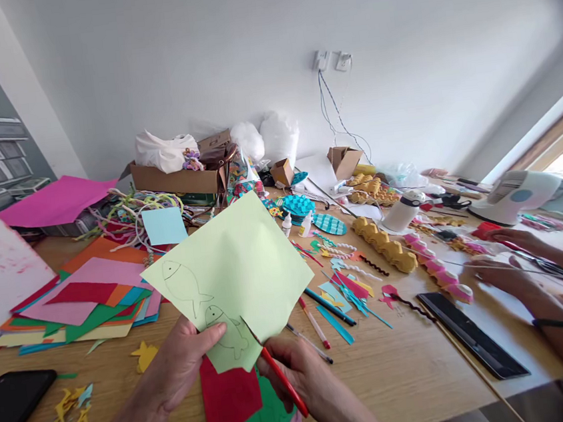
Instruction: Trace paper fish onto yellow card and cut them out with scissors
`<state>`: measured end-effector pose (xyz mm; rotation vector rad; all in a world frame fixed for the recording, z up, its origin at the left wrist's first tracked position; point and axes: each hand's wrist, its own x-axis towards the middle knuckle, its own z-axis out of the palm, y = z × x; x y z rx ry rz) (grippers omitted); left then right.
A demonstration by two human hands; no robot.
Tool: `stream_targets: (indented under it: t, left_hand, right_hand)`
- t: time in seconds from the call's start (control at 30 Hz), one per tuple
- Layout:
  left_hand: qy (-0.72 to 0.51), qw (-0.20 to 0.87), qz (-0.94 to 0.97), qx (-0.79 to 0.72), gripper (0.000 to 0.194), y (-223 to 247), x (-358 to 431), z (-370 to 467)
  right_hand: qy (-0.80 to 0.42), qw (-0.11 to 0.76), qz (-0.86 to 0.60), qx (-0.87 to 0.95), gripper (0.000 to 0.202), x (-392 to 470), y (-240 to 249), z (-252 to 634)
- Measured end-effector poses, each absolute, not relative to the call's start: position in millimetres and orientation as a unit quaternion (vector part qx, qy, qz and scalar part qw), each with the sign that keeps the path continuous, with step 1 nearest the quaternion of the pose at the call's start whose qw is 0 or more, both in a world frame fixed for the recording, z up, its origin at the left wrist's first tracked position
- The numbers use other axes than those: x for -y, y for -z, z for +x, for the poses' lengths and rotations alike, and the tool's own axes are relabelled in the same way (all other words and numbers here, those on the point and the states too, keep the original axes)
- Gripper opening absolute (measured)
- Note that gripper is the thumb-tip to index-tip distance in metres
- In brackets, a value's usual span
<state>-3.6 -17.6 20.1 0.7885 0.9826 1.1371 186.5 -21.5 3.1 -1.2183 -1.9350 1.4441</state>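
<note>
A pale green sheet of paper (pixel 266 259) with two fish drawn in pencil is held up over the table. My left hand (pixel 190 348) pinches its lower left part, the thumb lying across the lower fish. Red-handled scissors (pixel 282 379) are in my right hand (pixel 303 376), their blades at a slit in the sheet's lower edge beside that fish. Beneath my hands lie a red sheet (pixel 231 397) and a green sheet (pixel 265 414). A yellow paper fish cutout (pixel 144 356) rests left of my left forearm.
Stacked coloured paper (pixel 89 292) lies at left, near yellow scraps (pixel 71 411) and a black phone (pixel 15 407). Pens (pixel 329 305), blue strips and egg-carton pieces (pixel 385 243) spread rightward. Another person's hands (pixel 499 268) work at far right, by a dark tablet-like slab (pixel 470 332) and a stick.
</note>
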Motion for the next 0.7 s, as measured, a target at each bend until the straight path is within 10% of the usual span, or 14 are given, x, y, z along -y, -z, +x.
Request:
stream_targets:
  t: [0.7]
  left_hand:
    - [-0.496,0.687,0.332,-0.415,0.055,-14,15,-21]
  right_hand:
    - [-0.727,0.132,-0.298,0.604,0.051,13,-12,208]
